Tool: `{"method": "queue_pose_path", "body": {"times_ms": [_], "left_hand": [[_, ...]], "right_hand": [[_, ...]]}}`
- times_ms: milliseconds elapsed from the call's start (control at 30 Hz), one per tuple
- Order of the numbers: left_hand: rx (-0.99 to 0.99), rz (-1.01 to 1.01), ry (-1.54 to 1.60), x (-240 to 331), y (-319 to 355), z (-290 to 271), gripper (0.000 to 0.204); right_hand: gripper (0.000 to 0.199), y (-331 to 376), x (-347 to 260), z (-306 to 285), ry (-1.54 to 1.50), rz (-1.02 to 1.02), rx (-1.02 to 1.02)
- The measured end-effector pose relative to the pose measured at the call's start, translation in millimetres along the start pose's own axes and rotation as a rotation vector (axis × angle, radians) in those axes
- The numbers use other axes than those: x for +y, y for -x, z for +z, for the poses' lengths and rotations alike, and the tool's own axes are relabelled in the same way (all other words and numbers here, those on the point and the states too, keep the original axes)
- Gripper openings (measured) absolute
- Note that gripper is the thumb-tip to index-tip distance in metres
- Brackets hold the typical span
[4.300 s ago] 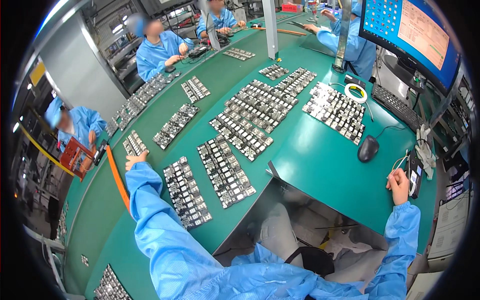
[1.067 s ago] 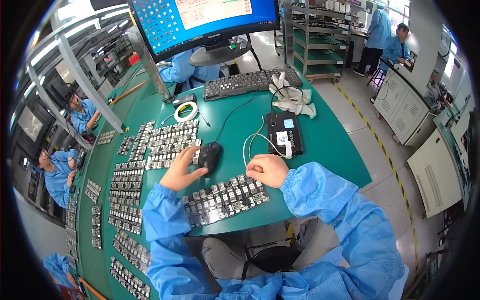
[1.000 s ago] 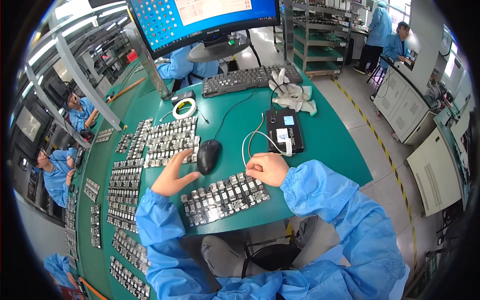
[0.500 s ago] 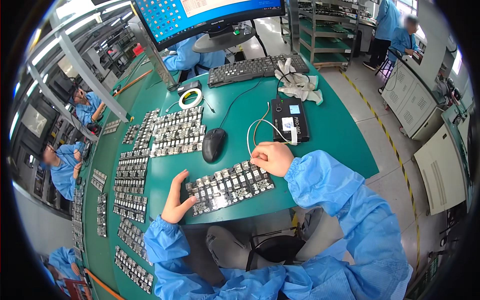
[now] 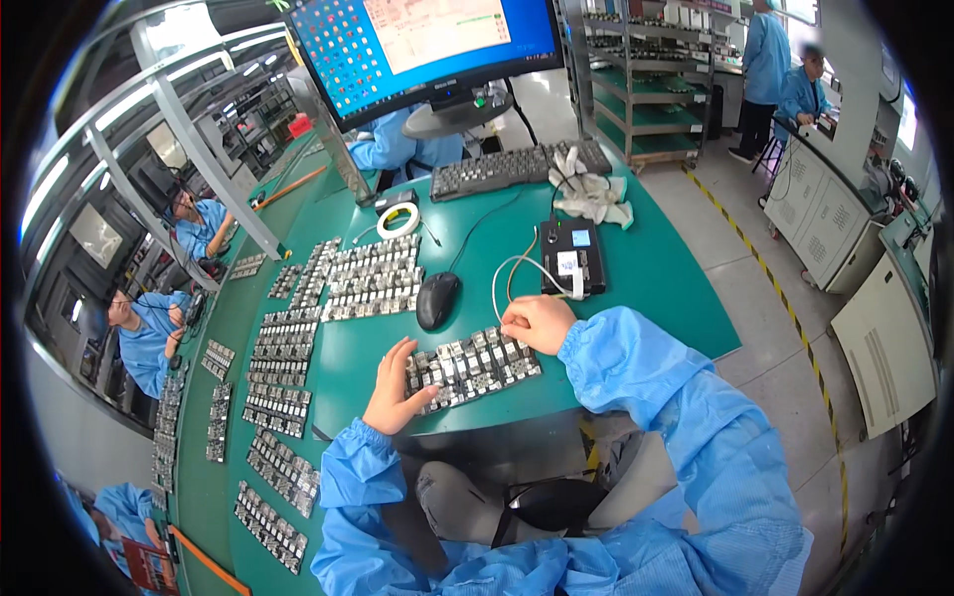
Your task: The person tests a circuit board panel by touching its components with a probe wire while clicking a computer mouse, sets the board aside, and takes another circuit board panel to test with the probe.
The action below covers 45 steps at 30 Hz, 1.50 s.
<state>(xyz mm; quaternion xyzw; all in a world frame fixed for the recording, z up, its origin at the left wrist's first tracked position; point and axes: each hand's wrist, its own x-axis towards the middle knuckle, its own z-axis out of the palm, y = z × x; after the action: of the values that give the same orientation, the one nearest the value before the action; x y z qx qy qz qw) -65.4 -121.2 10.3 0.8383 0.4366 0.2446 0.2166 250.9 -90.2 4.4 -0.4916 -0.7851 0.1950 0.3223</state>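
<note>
A flat panel of small grey electronic parts [image 5: 475,364] lies at the near edge of the green table [image 5: 666,288]. My left hand [image 5: 394,389] rests on the panel's left end, fingers spread over it. My right hand [image 5: 538,323] sits at the panel's far right corner, fingers curled around a white cable [image 5: 509,270] that runs to a black box-shaped device [image 5: 571,256]. A black mouse [image 5: 437,299] lies just beyond the panel.
Many more part panels [image 5: 370,279] cover the table to the left. A keyboard [image 5: 517,169], a monitor [image 5: 427,50], a white tape roll [image 5: 398,221] and white gloves [image 5: 591,195] stand farther back. Other workers in blue coats [image 5: 149,333] sit at the left and back.
My head turned from the long table to this station. My left hand left the mouse and came down to the panel's left end. My right hand stayed at the panel's right corner.
</note>
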Motion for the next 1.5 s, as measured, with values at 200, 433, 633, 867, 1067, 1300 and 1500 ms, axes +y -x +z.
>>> {"method": "queue_pose_path", "body": {"times_ms": [200, 433, 633, 867, 1067, 1300, 1500], "left_hand": [[-0.047, 0.031, 0.121, 4.2, -7.0, -4.7, 0.074], [0.134, 0.161, -0.019, -11.5, -90.0, -34.0, 0.051], [0.222, 0.232, -0.281, -24.4, -138.7, 0.9, 0.049], [0.16, 0.236, -0.294, -23.3, -136.0, 18.0, 0.049], [0.188, 0.208, -0.366, -32.7, -136.5, 22.5, 0.059], [0.176, 0.224, -0.255, -39.9, -138.0, 27.0, 0.063], [0.179, 0.218, -0.242, -35.5, -135.7, 23.1, 0.064]], "right_hand": [[0.019, 7.7, 11.2, -9.6, 0.002, -0.007, 0.004], [0.019, 8.8, 9.0, -7.4, -0.009, -0.023, 0.017], [0.018, 13.6, 13.6, -6.3, 0.024, -0.069, 0.063], [0.015, 16.6, 15.2, -3.0, 0.05, -0.109, 0.112], [0.014, 13.8, 14.3, -2.2, 0.064, -0.104, 0.087], [0.017, 12.3, 6.9, -6.1, 0.018, -0.068, 0.053], [0.016, 12.3, 11.7, -2.9, 0.028, -0.075, 0.065]]}}
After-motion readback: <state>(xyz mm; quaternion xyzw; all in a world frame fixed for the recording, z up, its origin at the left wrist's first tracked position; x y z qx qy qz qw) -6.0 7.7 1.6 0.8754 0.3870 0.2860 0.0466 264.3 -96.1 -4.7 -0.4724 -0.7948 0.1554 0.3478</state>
